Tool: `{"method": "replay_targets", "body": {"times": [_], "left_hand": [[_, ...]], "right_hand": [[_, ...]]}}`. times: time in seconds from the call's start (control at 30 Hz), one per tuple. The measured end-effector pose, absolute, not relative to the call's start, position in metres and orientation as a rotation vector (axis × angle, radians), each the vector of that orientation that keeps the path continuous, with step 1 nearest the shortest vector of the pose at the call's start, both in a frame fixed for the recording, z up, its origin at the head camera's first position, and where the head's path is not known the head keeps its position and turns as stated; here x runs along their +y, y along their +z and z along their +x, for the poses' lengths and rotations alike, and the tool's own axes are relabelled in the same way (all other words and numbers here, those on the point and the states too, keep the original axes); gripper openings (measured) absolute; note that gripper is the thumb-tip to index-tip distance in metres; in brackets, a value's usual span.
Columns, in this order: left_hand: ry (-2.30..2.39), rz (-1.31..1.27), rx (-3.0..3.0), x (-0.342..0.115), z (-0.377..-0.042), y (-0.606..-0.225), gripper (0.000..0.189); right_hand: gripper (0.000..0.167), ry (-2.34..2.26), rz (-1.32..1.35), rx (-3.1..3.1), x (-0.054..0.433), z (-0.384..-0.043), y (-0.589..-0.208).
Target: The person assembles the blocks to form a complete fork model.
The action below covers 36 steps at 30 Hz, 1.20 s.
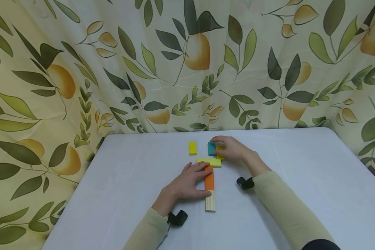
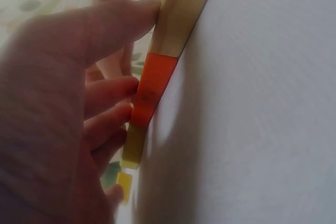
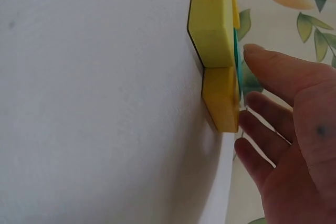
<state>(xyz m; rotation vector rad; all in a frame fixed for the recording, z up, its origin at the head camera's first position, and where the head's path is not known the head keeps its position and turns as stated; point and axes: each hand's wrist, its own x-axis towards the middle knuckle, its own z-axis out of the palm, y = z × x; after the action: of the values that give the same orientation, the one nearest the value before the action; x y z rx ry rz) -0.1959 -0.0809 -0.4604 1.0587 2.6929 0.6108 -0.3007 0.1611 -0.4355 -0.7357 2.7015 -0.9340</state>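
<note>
Over the white counter (image 1: 128, 173), holds left hand (image 1: 184, 184) loosely spread near the lone yellow block (image 1: 192, 148); laps fingertips over the lime block (image 1: 213, 164) and orange block (image 1: 209, 182), thumb over the plain wooden block (image 1: 210, 205), all three touching in a T. Farther right, partly covers the teal block (image 1: 211, 149) and much of the second yellow block (image 1: 220, 157) with right hand (image 1: 232, 151), fingers parted; hard to make out whether touching either.
</note>
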Motion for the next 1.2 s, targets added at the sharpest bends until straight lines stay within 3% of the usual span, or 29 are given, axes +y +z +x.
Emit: {"method": "replay_targets", "body": {"times": [1.2], "left_hand": [[0.606, 1.096, 2.708, -0.081, -0.196, -0.461, 0.074]], "right_hand": [[0.048, -0.881, -0.730, 2.696, 0.138, -0.302, -0.439]]}}
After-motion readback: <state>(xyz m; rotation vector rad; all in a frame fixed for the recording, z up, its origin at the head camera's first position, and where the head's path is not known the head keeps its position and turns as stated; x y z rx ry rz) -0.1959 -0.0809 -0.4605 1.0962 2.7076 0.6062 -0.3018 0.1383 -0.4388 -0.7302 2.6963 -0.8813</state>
